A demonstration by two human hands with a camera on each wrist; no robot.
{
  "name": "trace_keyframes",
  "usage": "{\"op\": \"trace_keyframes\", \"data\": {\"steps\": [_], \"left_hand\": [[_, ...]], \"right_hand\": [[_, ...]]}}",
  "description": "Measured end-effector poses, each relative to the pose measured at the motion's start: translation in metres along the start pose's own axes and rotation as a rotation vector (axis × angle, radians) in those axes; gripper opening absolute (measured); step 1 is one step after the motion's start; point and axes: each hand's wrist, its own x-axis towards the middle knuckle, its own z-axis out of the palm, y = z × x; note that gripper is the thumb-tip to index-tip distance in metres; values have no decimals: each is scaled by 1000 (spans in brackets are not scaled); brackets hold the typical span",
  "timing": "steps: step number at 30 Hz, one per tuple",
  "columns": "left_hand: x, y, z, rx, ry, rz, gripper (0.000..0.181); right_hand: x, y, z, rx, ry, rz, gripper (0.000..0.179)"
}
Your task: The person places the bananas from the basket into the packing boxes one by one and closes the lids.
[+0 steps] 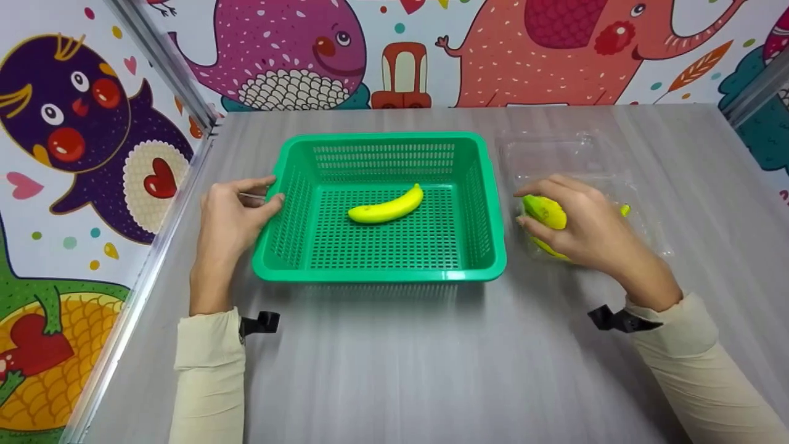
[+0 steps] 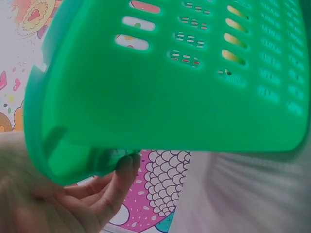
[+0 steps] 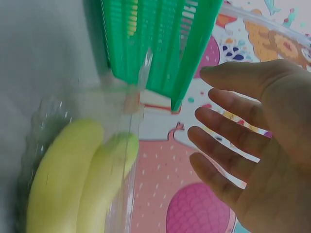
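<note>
2 hands: left hand (image 1: 229, 216) pinches green basket (image 1: 379, 275) rim; right hand (image 1: 582, 222), fingers loosely apart, holds nothing above bananas (image 3: 65, 179).

Glossy plast. basket (image 1: 379, 275), matt cloth sleeves (image 1: 209, 376)

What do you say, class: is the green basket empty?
No, in the head view a yellow banana lies inside the green basket.
</note>
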Motion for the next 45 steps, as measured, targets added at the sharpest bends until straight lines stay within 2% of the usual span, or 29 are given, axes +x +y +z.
{"op": "trace_keyframes", "data": {"steps": [7, 17, 31, 38, 45], "left_hand": [[0, 1, -1, 10, -15, -30, 40], [1, 2, 2, 12, -17, -19, 40], [-1, 1, 2, 3, 5, 1, 39], [-1, 0, 1, -6, -5, -17, 40], [0, 2, 1, 9, -6, -15, 39]], "right_hand": [[19, -18, 9, -64, -74, -27, 40], [40, -31, 15, -85, -113, -73, 35], [63, -44, 17, -24, -162, -81, 37], [78, -60, 21, -22, -227, -85, 37], [87, -67, 28, -23, -287, -87, 38]]}}
